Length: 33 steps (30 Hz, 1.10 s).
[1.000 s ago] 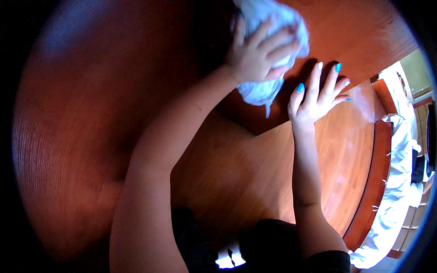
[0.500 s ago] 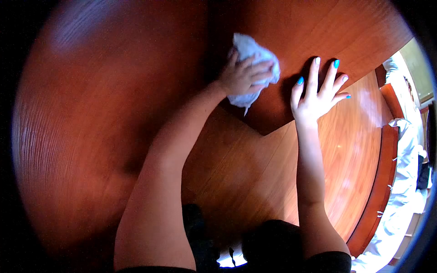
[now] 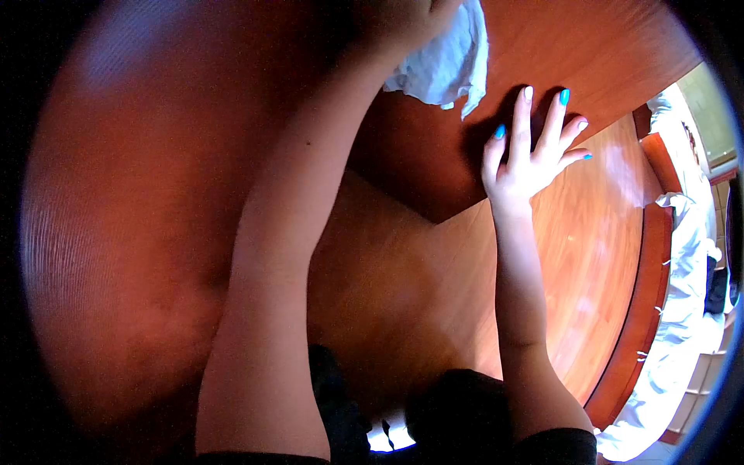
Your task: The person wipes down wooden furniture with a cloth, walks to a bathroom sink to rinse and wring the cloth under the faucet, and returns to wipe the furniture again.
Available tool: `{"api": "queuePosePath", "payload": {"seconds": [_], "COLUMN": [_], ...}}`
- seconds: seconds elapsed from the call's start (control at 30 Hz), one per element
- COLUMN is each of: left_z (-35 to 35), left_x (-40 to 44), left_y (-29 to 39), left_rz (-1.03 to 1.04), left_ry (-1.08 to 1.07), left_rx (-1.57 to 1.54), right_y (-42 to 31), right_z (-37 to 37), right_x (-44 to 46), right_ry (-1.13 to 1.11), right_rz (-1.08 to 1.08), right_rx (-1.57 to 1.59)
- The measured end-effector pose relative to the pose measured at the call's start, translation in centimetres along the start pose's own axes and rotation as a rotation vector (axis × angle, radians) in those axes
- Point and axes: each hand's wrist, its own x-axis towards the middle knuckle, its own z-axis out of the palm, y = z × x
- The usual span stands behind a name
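Observation:
My left hand is at the top edge of the view, partly cut off, with a crumpled white cloth under it. The cloth hangs from the hand against the reddish-brown wooden panel, and the fingers are mostly out of sight. Lower and to the right, my right hand lies open near the panel's edge, fingers spread, blue and pale polish on the nails. It holds nothing.
A large wooden surface fills the left side. Beneath the panel's corner is a wood-plank floor. Along the right runs a low wooden frame with white fabric on it.
My left hand has slid upward along the panel with the cloth, partly leaving the view. My right hand keeps its place on the panel, with only a slight shift of the whole view.

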Motion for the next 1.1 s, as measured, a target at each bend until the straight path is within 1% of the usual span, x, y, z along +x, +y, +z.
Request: {"api": "queuePosePath", "payload": {"seconds": [0.07,0.13,0.2,0.23,0.33,0.37,0.43,0.47,0.53,0.6,0.63,0.73,0.83,0.87,0.97,1.0,1.07,1.1], "left_z": [-0.2,-0.2,-0.4,-0.3,0.4,0.2,-0.7,-0.7,0.0,0.0,-0.3,-0.8,0.3,0.4,0.7,1.2,2.5,3.1], "left_x": [-1.1,-4.3,-9.0,-11.3,-16.4,-17.0,-18.7,-19.9,-25.5,-25.6,-25.6,-24.6,-25.9,-25.2,-20.4,-18.9,-15.3,-13.2], "left_y": [-0.5,-1.3,-1.6,-1.9,-2.1,-1.1,2.7,4.8,6.7,8.6,9.4,9.8,8.5,8.4,9.5,9.6,10.1,10.5], "left_rz": [-0.065,-0.152,-0.171,-0.174,-0.162,-0.246,-0.581,-0.828,-0.946,-1.223,-1.37,-1.405,-1.372,-1.37,-1.382,-1.388,-1.346,-1.287], "left_ry": [-0.073,-0.161,-0.138,-0.124,-0.126,-0.158,-0.22,-0.24,-0.195,-0.124,-0.092,-0.051,0.094,0.085,0.036,0.03,0.05,0.043], "left_rx": [-0.028,-0.039,-0.062,-0.078,0.031,0.043,0.006,-0.052,-0.019,-0.097,-0.136,-0.162,-0.21,-0.133,0.097,0.123,0.059,0.032], "right_y": [-0.1,-0.2,-0.2,-0.3,-0.9,-0.8,-0.8,-0.7,-0.8,-0.9,-0.9,-1.0,-0.8,-0.8,-0.5,-0.3,-0.4,-0.4], "right_z": [0.1,0.1,0.2,0.4,1.2,1.2,1.2,1.1,1.1,1.4,1.2,0.8,0.8,0.7,0.4,0.4,0.2,-0.1], "right_x": [0.0,0.1,-0.1,0.0,-0.2,-0.2,-0.2,-0.2,-0.3,-0.4,-0.4,-0.4,-0.1,0.2,-0.3,-0.3,-0.2,-0.1], "right_ry": [-0.008,-0.014,-0.002,0.043,0.079,0.095,0.088,0.086,0.079,0.09,0.059,0.03,0.019,0.011,-0.004,-0.006,-0.012,-0.022], "right_rz": [-0.004,0.001,0.003,0.009,0.006,0.004,0.01,0.004,-0.004,-0.002,0.007,0.001,-0.012,-0.023,-0.049,-0.058,-0.03,0.002], "right_rx": [-0.006,-0.015,0.023,0.017,-0.019,-0.064,-0.07,-0.071,-0.063,-0.079,-0.075,-0.05,-0.071,-0.083,-0.039,-0.026,0.056,0.121]}}
